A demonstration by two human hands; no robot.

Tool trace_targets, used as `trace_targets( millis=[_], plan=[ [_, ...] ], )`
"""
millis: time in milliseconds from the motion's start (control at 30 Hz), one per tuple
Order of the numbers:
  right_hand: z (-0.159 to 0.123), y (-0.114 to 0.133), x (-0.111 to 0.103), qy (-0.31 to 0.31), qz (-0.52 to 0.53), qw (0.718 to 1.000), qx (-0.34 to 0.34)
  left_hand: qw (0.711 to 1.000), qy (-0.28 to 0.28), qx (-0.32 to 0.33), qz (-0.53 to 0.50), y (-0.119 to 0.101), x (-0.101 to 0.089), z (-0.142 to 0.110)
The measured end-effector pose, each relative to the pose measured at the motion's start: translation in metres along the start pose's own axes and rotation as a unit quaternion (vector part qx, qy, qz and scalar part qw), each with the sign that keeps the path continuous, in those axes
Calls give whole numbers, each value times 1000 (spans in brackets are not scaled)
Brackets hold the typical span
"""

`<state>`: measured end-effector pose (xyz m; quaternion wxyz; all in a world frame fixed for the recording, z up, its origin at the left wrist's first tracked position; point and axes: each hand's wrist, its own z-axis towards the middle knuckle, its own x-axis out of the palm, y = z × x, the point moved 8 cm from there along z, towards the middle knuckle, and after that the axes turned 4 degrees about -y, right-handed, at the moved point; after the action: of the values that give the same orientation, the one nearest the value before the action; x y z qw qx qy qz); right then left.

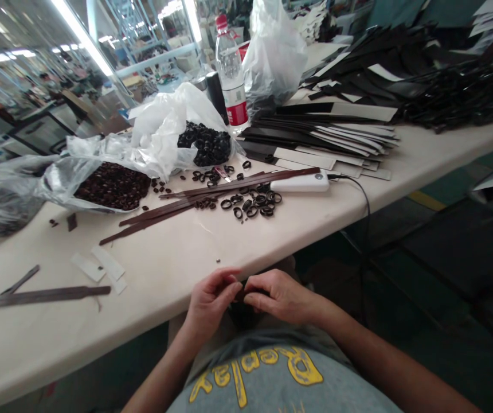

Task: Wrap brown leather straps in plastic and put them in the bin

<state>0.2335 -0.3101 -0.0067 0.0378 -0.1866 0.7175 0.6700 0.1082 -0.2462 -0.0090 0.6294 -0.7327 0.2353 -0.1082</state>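
Observation:
My left hand and my right hand meet just in front of the table's near edge, above my lap. The fingers of both are pinched on a small dark brown strip; most of it is hidden by the fingers. Just beyond my left hand, a tiny metal piece lies on the table. Farther back are black rings in a loose pile and long brown leather straps lying crosswise.
A white handheld device trails a black cable over the edge. Plastic bags hold brown pieces and black loops. A bottle stands behind. Black strips are stacked at right; brown straps lie at left.

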Motion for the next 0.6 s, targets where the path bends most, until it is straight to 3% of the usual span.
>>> trace_targets(
  millis=[133,333,467,600],
  plan=[
    [3,-1,4,-28,5,1000,10,1000,16,15,18,-1,6,-3],
    [-2,-10,-4,-47,-8,999,18,992,100,-21,78,3,4,-6],
    [0,-9,2,-36,-61,997,-6,992,86,-19,96,4,7,-6],
    [3,-4,7,-80,-183,978,-59,995,56,-67,55,11,5,-3]
  ],
)
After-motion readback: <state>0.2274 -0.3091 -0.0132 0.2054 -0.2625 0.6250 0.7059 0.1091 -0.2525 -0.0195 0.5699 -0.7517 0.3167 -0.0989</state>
